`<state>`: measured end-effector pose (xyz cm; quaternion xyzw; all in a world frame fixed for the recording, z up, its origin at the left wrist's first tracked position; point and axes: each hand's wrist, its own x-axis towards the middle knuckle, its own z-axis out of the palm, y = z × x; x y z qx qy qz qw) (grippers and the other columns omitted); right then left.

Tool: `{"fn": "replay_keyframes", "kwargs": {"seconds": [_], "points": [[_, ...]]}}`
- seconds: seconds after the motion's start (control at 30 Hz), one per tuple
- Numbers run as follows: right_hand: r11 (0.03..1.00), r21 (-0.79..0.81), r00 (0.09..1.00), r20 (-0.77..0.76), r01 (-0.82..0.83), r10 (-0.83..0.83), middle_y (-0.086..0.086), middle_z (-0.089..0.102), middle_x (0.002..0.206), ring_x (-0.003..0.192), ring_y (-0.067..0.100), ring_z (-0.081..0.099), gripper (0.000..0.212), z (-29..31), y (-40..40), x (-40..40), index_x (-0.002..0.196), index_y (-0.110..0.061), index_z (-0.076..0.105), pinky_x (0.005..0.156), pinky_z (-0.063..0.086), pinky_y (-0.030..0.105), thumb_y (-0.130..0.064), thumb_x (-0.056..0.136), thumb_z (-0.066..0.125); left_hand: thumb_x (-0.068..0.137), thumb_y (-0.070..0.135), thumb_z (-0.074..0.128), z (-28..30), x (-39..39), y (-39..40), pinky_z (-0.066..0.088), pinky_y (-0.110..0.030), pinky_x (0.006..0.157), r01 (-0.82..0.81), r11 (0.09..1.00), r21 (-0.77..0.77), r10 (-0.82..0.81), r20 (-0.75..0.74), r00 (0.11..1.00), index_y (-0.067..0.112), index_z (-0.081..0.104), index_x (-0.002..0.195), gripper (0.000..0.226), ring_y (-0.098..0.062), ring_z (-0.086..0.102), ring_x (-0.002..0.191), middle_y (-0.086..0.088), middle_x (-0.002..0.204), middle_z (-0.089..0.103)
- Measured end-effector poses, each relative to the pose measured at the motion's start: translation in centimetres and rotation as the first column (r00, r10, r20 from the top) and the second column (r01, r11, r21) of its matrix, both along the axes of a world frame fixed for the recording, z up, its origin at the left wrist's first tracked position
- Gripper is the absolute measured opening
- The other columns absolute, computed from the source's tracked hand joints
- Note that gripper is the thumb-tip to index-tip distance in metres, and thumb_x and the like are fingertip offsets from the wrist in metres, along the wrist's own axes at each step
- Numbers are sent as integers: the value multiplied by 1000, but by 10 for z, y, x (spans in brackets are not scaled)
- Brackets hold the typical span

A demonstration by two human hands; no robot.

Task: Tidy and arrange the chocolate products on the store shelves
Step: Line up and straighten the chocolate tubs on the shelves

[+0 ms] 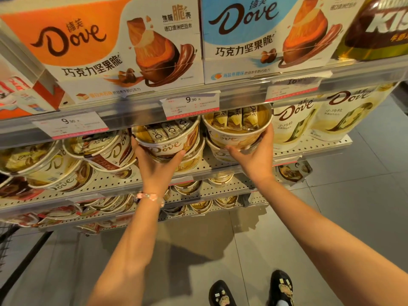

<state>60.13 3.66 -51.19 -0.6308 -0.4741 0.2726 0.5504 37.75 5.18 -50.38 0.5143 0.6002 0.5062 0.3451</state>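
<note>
Both hands seating tubs on the stacks.
Left hand point(157, 162) cups the left tub point(164, 138), right hand point(256, 155) the right tub point(237, 127); set each level, label facing near.

Kisses bag point(384, 25) cropped at edge, price tags point(191, 104) small print illegible

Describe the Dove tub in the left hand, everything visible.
The Dove tub is a round, cream-and-brown cup that looks like printed card, with a clear plastic lid showing wrapped chocolate pieces inside. It tilts, lid towards the camera. The left hand grips it from below, thumb at its right side, fingers at its left. It sits atop other tubs on the perforated shelf, just below the price rail, beside the tub held by the right hand.
</note>
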Motion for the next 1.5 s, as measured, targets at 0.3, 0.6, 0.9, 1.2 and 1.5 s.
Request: {"fn": "replay_keyframes", "kwargs": {"seconds": [0.3,0.6,0.9,1.2,1.5], "points": [[949,-74,951,28,308,-307,11,20,153,143,23,14,136,5,11,-46,149,-7,6,117,14,35,-44,48,90,57,35,88,2,53,1,27,-12,96,-320,946,-53,316,-70,946,10,38,137,97,-16,43,128,-5,137,49],[970,-92,974,14,226,-226,0,44,137,128,14,43,126,-1,18,-17,140,-22,23,106,42,38,-57,38,88,46,32,92,1,28,0,29,-13,101,-281,959,-21,280,-52,959,16,27,136,112,-4,42,118,3,136,42],[992,-90,996,-27,84,-87,-3,49,132,121,10,47,121,5,17,-1,140,-20,26,104,41,25,-43,41,92,48,31,91,-1,10,3,33,-23,108,-127,992,-27,125,-61,990,16,26,136,111,-10,46,122,1,135,45],[994,-98,999,-9,-46,46,-7,48,131,123,7,46,115,8,16,9,140,-21,27,106,42,32,-44,46,91,61,32,86,-3,18,-9,18,-27,115,-150,989,6,149,-150,977,13,16,147,112,-16,24,139,-4,151,24],[929,-233,934,-144,288,-326,4,49,113,103,18,52,64,-13,-15,-9,144,-12,27,93,42,36,-20,89,60,71,10,79,-12,54,-28,56,-19,73,-281,938,-203,342,412,844,18,18,143,95,-15,61,99,-10,121,55]]}}
